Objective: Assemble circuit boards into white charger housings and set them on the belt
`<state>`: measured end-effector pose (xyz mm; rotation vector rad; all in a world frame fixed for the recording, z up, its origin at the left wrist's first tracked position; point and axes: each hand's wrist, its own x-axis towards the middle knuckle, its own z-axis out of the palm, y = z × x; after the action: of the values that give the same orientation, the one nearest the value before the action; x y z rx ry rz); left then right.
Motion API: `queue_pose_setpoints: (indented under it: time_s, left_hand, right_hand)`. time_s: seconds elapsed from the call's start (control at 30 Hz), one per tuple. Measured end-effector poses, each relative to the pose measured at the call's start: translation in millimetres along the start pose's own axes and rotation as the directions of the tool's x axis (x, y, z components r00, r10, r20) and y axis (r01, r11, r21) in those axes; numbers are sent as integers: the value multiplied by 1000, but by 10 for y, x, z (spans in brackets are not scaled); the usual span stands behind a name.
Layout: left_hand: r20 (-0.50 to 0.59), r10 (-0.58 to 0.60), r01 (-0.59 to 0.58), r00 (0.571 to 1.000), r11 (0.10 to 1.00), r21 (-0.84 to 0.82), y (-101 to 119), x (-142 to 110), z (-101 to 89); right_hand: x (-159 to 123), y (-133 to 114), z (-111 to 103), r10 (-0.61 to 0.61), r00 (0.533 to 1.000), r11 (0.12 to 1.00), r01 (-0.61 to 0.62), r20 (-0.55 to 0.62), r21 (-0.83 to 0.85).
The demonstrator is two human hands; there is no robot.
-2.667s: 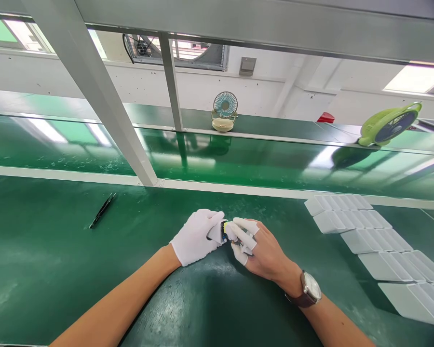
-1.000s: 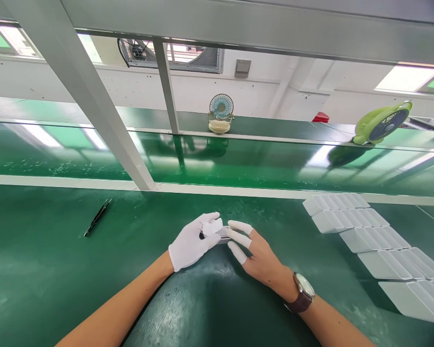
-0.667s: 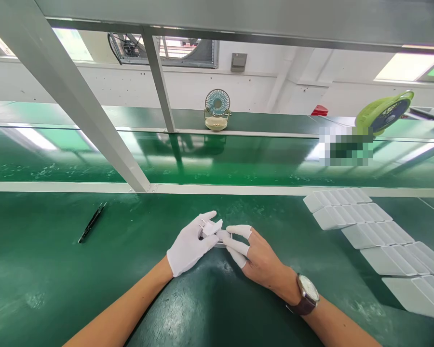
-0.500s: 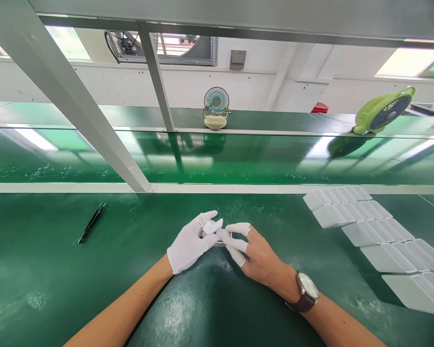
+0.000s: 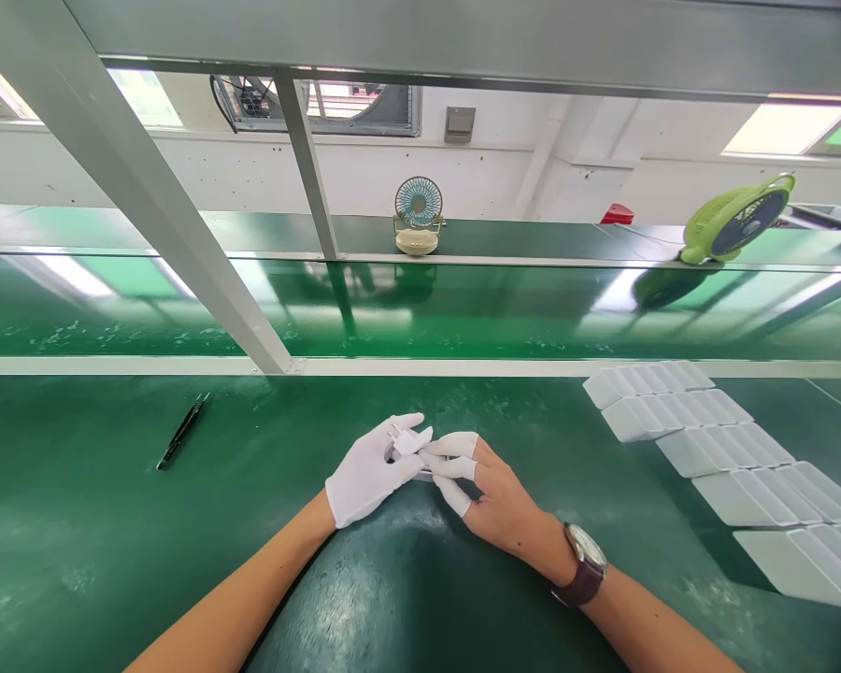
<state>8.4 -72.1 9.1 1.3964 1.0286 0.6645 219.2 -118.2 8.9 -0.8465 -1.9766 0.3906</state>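
My left hand (image 5: 371,477), in a white glove, is closed around a white plug adapter (image 5: 410,441) whose metal pins point up and to the left. White finger cots cover the thumb and two fingers of my right hand (image 5: 487,481). These fingers are pinched together against the adapter's right side; what lies between their tips is largely hidden. Just under the fingertips shows the edge of a pale, flat piece (image 5: 424,475), too covered to name. Both hands are close together over the front part of the green table.
Black tweezers (image 5: 183,432) lie on the green table (image 5: 77,523) at left. Overlapping white compartment trays (image 5: 725,449) run down the right side. A slanted metal post (image 5: 182,234) and a rail stand beyond my hands. A small fan (image 5: 419,215) and a green fan (image 5: 735,220) sit behind.
My right hand's fingers have moved slightly left and drawn closer together at the adapter. My left hand keeps the adapter nearly in place. The view has tilted slightly.
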Motion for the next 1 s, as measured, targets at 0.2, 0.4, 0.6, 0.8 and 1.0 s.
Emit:
queue_pose_setpoints:
  time_s: [0.2,0.4,0.6,0.8,1.0]
  left_hand:
    - [-117,5,9,993,994,113,2,42,86]
    - [-300,197,-42,933,891,453,83,7,-45]
    - [-157,539,-224,828,573,788,236,-211,-166]
    - [232,399,-371,887,319,872,295,-224,107]
    - [209,333,-288,919,210,934,308,-216,177]
  right_hand:
    - [-65,126,4,-22,1000,993,20,-21,-120]
    - [-100,126,-25,-90,996,938,74,-30,-338]
    - [-135,93,-15,-131,991,920,108,-36,-377]
    - [-186,111,7,-143,989,879,140,29,-455]
    - [-165,83,30,-156,984,849,175,79,-498]
